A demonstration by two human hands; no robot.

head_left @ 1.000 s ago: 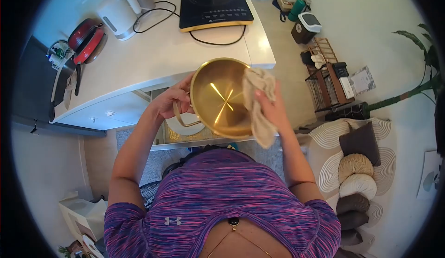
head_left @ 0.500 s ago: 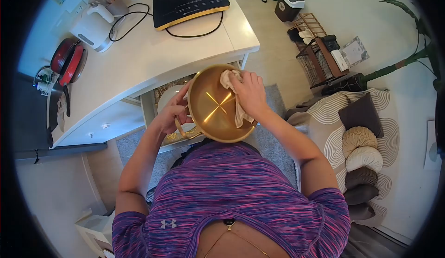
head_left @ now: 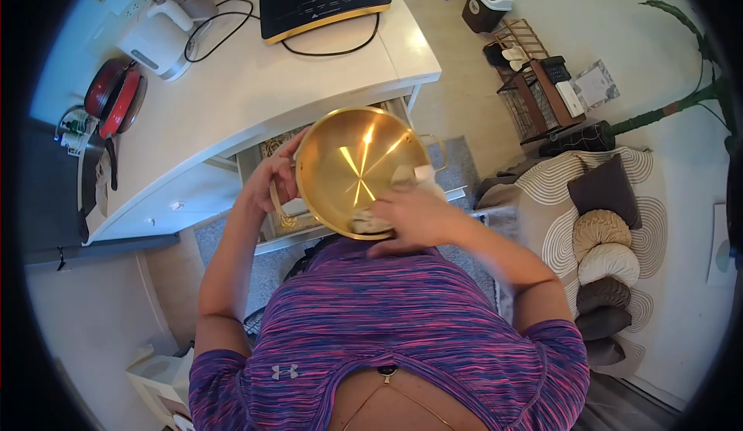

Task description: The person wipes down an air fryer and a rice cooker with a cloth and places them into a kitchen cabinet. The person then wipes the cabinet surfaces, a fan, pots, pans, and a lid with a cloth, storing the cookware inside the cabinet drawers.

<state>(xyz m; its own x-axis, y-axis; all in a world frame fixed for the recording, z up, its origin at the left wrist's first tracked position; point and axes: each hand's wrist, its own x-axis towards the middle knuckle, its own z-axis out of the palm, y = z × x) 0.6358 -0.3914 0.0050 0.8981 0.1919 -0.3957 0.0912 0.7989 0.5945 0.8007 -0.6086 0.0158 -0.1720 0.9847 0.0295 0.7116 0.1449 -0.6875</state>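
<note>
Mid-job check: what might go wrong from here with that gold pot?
The left hand seems to be the pot's main support, from one side, so a firm push from the right hand could twist it loose.

If it slips, it may drop into the open drawer that shows beneath it.

The cloth is bunched at the near rim, so the right hand might slide off that edge.

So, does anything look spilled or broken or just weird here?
Nothing looks spilled or broken. One slightly odd thing: the drawer under the counter is open, below the gold two-handled pot that the right hand has a beige cloth in. Drawers are usually shut, but maybe it's open on purpose.
</note>
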